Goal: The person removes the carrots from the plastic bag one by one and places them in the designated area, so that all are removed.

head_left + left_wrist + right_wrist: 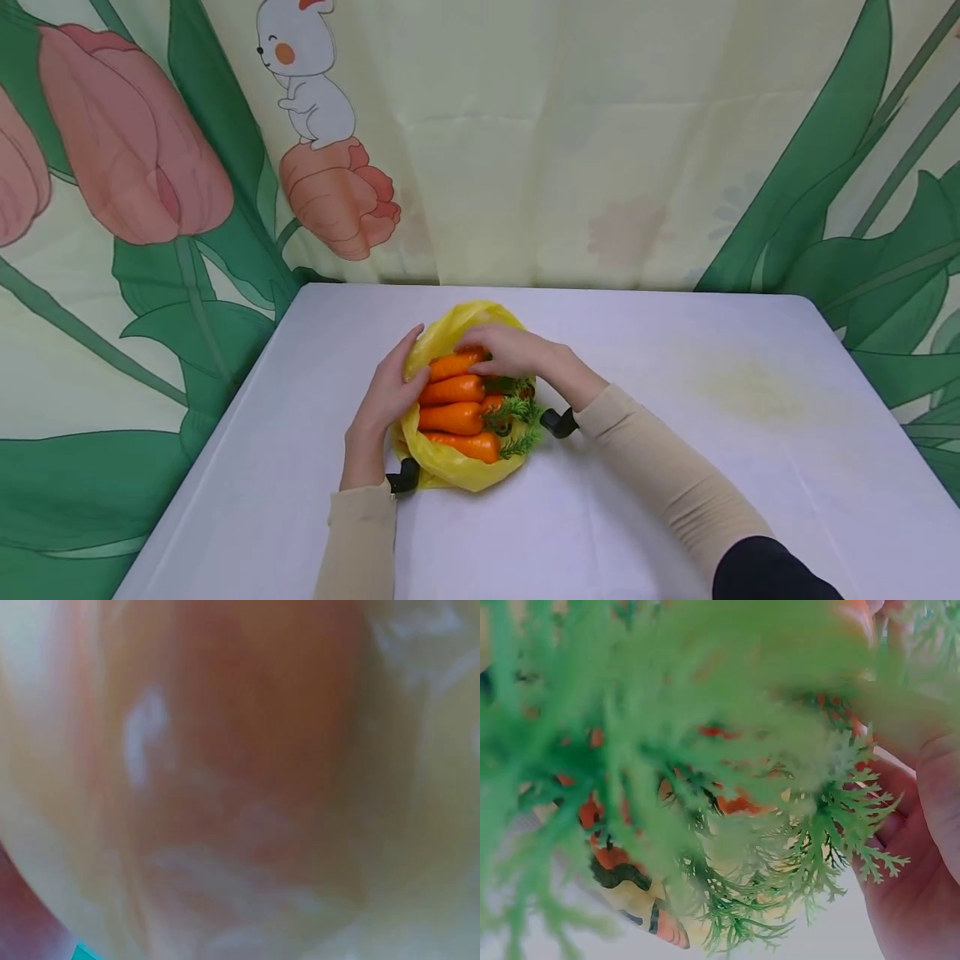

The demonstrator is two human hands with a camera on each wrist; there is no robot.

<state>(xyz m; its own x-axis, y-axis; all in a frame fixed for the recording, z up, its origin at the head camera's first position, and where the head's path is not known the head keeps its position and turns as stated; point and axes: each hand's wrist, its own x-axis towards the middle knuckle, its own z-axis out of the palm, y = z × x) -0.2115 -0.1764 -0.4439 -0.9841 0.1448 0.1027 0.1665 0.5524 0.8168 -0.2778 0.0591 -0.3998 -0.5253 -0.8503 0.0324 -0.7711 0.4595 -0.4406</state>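
A yellow plastic bag (472,477) lies on the table with its mouth spread wide. Inside it, several orange carrots (453,418) are stacked side by side, green leafy tops (521,410) to the right. My left hand (386,387) rests along the bag's left side, fingers fairly straight, thumb near the carrot tips. Reaching in from the right, my right hand (510,350) grips the uppermost carrot (453,364) near its leafy end. Blurred yellow film (420,847) fills the left wrist view. Carrot leaves (705,750) cover much of the right wrist view, partly hiding the right hand (915,885).
The white table (675,375) extends on all sides of the bag. Behind it hangs a cloth (562,167) printed with tulips, leaves and a rabbit. Small black wrist mounts (405,475) sit close to the bag.
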